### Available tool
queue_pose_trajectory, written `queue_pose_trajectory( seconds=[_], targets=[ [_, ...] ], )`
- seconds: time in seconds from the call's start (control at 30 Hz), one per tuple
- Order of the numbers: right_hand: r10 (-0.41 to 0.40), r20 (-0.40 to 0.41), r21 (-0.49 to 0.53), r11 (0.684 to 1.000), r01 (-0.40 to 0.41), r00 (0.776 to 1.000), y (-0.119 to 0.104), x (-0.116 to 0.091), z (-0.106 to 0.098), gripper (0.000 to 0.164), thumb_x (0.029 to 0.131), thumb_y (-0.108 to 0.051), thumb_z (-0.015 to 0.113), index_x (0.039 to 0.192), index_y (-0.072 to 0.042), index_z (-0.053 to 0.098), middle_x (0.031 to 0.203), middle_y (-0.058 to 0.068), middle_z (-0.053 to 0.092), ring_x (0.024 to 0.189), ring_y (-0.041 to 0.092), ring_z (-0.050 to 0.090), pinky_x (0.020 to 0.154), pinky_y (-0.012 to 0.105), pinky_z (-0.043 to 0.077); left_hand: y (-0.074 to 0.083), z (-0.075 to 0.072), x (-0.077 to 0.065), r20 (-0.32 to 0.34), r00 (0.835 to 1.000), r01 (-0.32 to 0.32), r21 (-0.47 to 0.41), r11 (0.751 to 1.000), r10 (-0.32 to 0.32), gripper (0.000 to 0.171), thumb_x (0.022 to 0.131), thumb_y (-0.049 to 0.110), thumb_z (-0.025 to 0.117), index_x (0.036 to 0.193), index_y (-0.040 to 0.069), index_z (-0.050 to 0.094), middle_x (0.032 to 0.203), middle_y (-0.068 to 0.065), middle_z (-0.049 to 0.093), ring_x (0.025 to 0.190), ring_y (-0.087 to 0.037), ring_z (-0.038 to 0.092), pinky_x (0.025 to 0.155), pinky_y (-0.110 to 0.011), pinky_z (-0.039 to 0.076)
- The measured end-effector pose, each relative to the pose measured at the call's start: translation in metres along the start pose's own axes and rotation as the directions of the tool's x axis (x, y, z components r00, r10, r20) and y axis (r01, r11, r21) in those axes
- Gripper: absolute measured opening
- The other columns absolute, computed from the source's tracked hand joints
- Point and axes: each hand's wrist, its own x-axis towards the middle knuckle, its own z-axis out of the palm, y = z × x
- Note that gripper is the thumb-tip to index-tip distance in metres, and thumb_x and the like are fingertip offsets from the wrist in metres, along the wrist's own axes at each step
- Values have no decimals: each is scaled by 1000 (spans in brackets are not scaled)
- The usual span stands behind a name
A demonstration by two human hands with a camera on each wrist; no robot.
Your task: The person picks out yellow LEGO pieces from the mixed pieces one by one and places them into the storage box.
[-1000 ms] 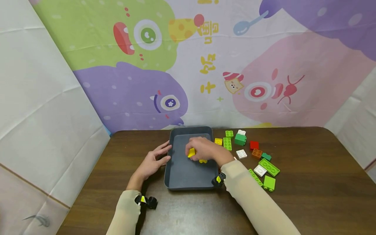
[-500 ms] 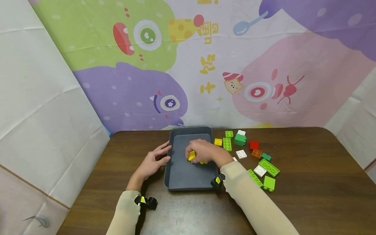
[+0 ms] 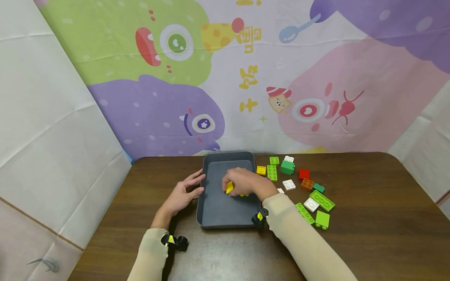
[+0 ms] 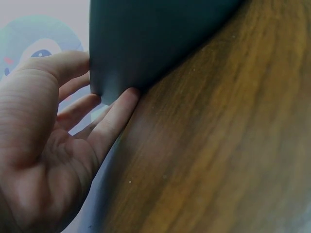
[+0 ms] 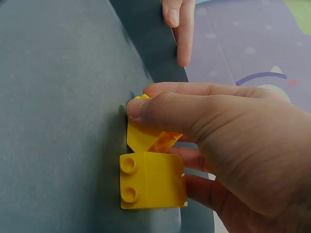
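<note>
Inside the dark grey tray (image 3: 218, 212), my right hand (image 3: 242, 181) pinches a yellow toy brick (image 3: 229, 187) between thumb and forefinger. In the right wrist view that yellow brick (image 5: 142, 136) has a slanted side and a hollow part facing down. A second yellow brick (image 5: 163, 180), with two round studs showing, lies right beside it; my other fingers are close behind it, and whether they touch it I cannot tell. My left hand (image 3: 181, 197) touches the tray's left wall with its fingertips, fingers mostly straight. In the left wrist view those fingers (image 4: 116, 119) rest against the tray's outer side (image 4: 146, 43).
Right of the tray, several loose bricks lie on the wooden table (image 3: 372, 218): lime green (image 3: 322, 219), white (image 3: 289, 184), red (image 3: 304, 174), orange-brown (image 3: 307, 184), dark green (image 3: 287, 167) and yellow (image 3: 261, 170). A patterned cloth (image 3: 246, 128) hangs behind the table's far edge.
My right hand has shifted slightly toward me within the tray, keeping its pinch on the yellow brick. The left hand has stayed at the tray's left wall.
</note>
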Motion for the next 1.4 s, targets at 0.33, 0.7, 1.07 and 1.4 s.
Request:
queue_pose_trajectory(
  seconds=[0.33,0.7,1.07,1.4],
  targets=[
    [12,1,0,1000,-12,1000,-2,-2,0,18,85,-21,81,102,-24,78,111,0,64,96,20,56,90,39,54,0,0,0,1,1000,-9,-3,1000,9,55,97,18,66,147,2,49,165,-11,30,141,-38,41,89,-32,59],
    [24,34,-35,999,-23,999,-4,-3,1,34,80,-31,84,113,-28,77,124,3,61,111,24,52,95,45,52,0,0,0,1,1000,-5,-8,1000,5,56,97,19,66,147,2,48,165,-11,30,141,-39,41,89,-28,59],
    [36,30,-35,999,-35,999,-4,-5,-1,30,82,-31,83,111,-29,77,122,3,60,111,24,52,95,44,51,-3,0,1,2,1000,-10,5,1000,10,56,97,20,66,148,3,48,165,-10,30,142,-38,41,91,-36,59],
    [46,51,-22,999,-45,998,-7,-7,-7,30,81,-29,84,110,-28,77,122,2,61,105,21,54,95,42,52,-1,0,0,4,1000,-10,5,1000,10,56,97,18,66,148,3,48,165,-10,30,142,-37,40,91,-36,59]
  ],
)
